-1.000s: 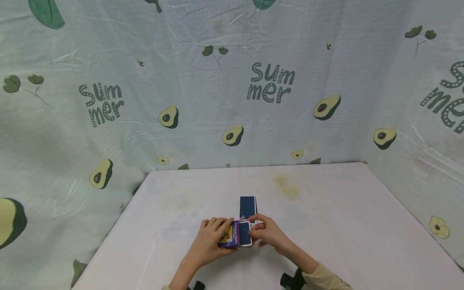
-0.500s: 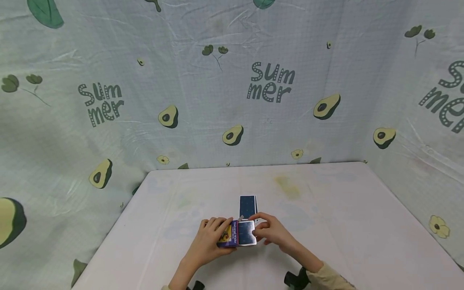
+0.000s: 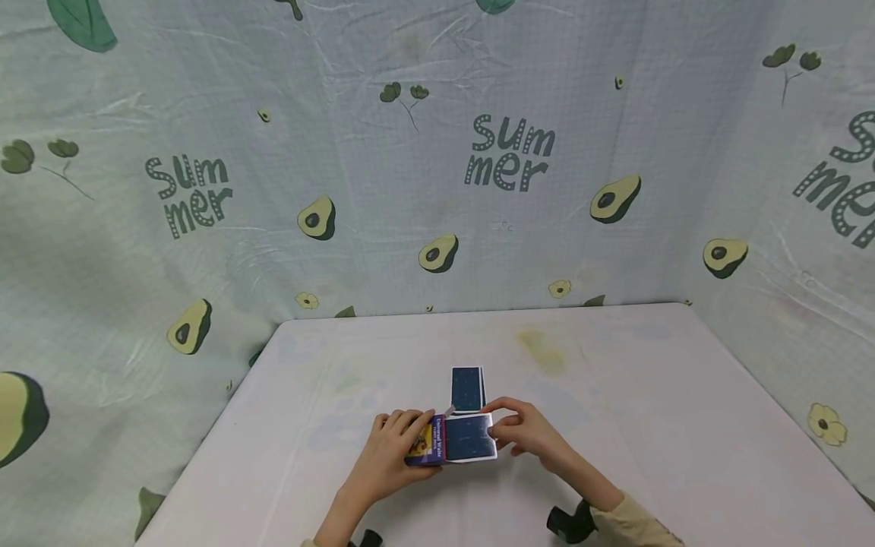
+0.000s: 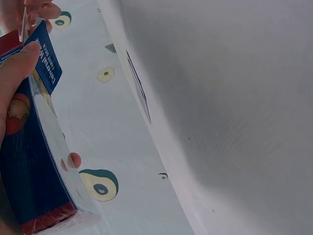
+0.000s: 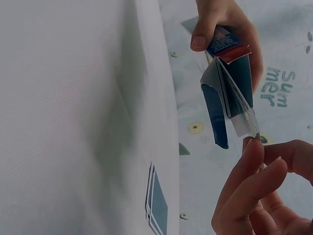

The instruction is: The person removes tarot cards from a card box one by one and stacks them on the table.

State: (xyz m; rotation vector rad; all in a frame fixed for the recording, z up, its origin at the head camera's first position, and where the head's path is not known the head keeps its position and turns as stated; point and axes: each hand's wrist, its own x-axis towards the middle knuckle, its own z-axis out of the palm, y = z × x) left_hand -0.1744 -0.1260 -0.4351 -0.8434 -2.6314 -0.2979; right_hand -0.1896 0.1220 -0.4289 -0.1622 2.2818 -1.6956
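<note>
My left hand [image 3: 393, 454] grips a purple-blue tarot card box [image 3: 437, 441], labelled "Universal Waite" and lying sideways above the table. Dark-blue-backed cards [image 3: 469, 438] stick out of its right end. At their outer edge, my right hand [image 3: 533, 437] pinches a card between thumb and fingers. The right wrist view shows the opened box flap [image 5: 215, 116] hanging beside the cards, with the right fingers [image 5: 252, 159] at the card's tip. How many cards the right hand holds is unclear. The left thumb [image 4: 24, 61] presses the box near its open end in the left wrist view.
Just beyond the hands, a small stack of blue-backed cards [image 3: 467, 387] lies on the white-covered table [image 3: 369, 372]. A patterned cloth [image 3: 369, 152] hangs behind and at the sides. Dark wrist camera mounts [image 3: 570, 523] sit at the forearms.
My right hand has moved to the right, drawing the cards further out of the box. My left hand keeps its grip on the box, shifting slightly left.
</note>
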